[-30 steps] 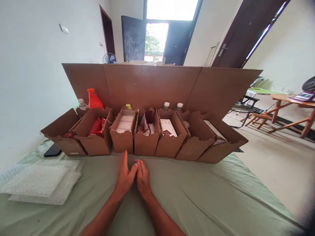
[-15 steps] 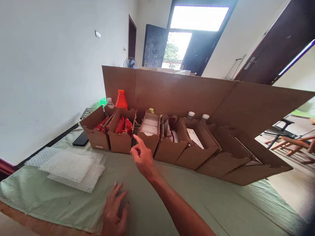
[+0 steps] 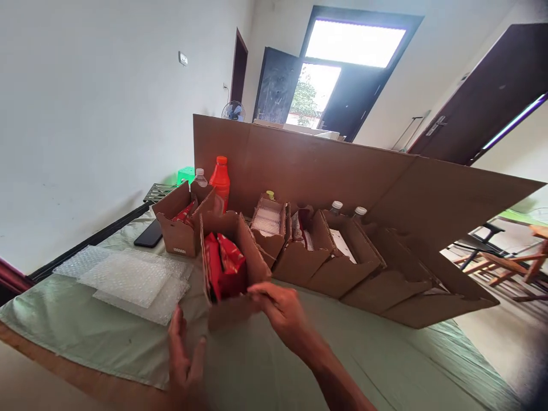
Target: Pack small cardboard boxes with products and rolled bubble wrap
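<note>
My right hand (image 3: 278, 305) grips the front right corner of a brown cardboard box (image 3: 231, 315), which stands forward of the row and is slightly tilted. Red shiny packets (image 3: 231, 260) lie inside that box. Low and left of it, my left hand (image 3: 185, 354) is open, fingers apart and a little blurred, touching nothing that I can make out. Sheets of bubble wrap (image 3: 128, 279) lie on the green cloth to its upper left.
Another cardboard box (image 3: 178, 237) with red packets stands at left, near a black phone (image 3: 148, 233). More boxes (image 3: 306, 265) line up to the right. Behind them are an orange bottle (image 3: 220, 181), clear bottles and a tall cardboard panel (image 3: 325, 171).
My right hand has taken hold of the box with red packets and drawn it forward out of the row. My left hand has shifted slightly left. The view has turned a little.
</note>
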A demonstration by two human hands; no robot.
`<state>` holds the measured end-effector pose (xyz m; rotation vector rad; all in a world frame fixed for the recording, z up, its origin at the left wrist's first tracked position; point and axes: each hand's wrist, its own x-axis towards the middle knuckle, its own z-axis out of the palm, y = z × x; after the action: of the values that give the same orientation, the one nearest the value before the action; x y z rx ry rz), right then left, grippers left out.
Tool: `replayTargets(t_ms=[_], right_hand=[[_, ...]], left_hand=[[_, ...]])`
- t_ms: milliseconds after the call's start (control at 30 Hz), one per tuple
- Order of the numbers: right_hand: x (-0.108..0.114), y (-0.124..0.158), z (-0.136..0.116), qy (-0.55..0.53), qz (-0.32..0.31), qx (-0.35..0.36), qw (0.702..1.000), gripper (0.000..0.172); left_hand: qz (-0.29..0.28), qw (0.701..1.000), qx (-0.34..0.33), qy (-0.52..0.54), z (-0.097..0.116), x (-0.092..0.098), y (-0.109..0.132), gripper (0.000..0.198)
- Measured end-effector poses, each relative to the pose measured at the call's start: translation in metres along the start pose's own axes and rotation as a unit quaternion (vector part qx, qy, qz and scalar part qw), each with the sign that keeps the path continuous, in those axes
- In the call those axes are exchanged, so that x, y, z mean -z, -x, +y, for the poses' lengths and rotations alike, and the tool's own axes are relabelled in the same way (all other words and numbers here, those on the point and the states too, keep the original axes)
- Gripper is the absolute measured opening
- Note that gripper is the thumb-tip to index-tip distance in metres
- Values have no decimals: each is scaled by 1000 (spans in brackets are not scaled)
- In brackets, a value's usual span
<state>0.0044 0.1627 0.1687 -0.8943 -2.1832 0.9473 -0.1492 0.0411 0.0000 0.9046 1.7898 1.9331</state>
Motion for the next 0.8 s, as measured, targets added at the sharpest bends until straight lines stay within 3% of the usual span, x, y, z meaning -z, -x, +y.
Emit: replayTargets(t_ms=[167,267,367,467,567,633,733,800], right_hand=[[89,87,30,-19,47,-98,994,31],[121,133,51,4,96,-135,986,45],[109,186,79,9,78,-113,990,81],[68,219,108,52,62,-64,995,86],[41,206,125,98,99,-84,987,59],[43,175,128,90,134,-113,980,43],[58,135,131,57,167,-120,977,41],[63,130,136,86,174,-107,975,43]], left_hand=[[-57,996,75,-6,3,9,21,75],[-110,989,96,-1,-3,10,41,80],[-103,989,100,-42,-5,9,56,79],[-118,983,112,-88,6,3,55,69],[-146,979,126,-72,27,-20,36,67],[-153,980,110,-66,41,-47,18,65],[-186,979,66,-60,52,-90,-5,63],[-180,981,50,-53,51,-104,-12,68]])
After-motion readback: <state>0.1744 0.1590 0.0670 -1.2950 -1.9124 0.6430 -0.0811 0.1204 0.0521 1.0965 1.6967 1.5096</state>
